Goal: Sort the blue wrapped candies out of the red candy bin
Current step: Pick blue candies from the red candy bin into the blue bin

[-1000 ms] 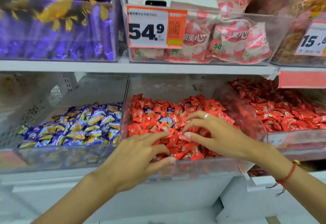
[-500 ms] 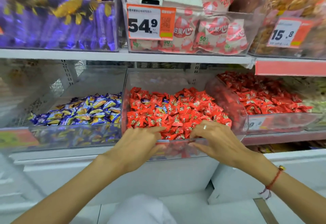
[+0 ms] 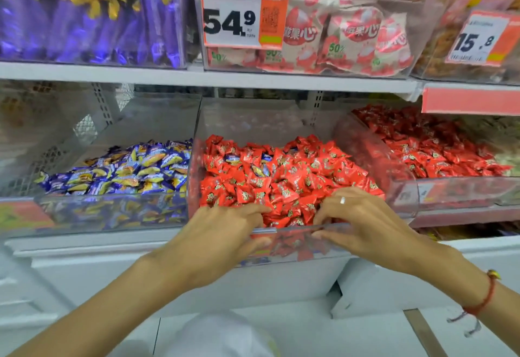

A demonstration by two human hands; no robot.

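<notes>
From the head view, both my hands have drawn back from the middle of the red heap to the front lip of the red candy bin (image 3: 292, 228). My left hand (image 3: 216, 240) lies over the near edge, fingers fairly straight with the index touching red wrappers, its grip around nothing. My right hand (image 3: 363, 224) mirrors it, fingers spread on the candies and the thumb along the clear rim, likewise holding nothing. I judge this a pause to scan, not a pick. The blue wrapped candies (image 3: 233, 158) I am after show at the back left of the red pile, well apart from my fingers (a few only, half buried).

Just beside, to the left, the blue candy bin (image 3: 118, 169) waits for them. A white shelf (image 3: 253, 78) runs above, carrying a price tag (image 3: 243, 15); another red bin (image 3: 439, 148) sits to the right.
</notes>
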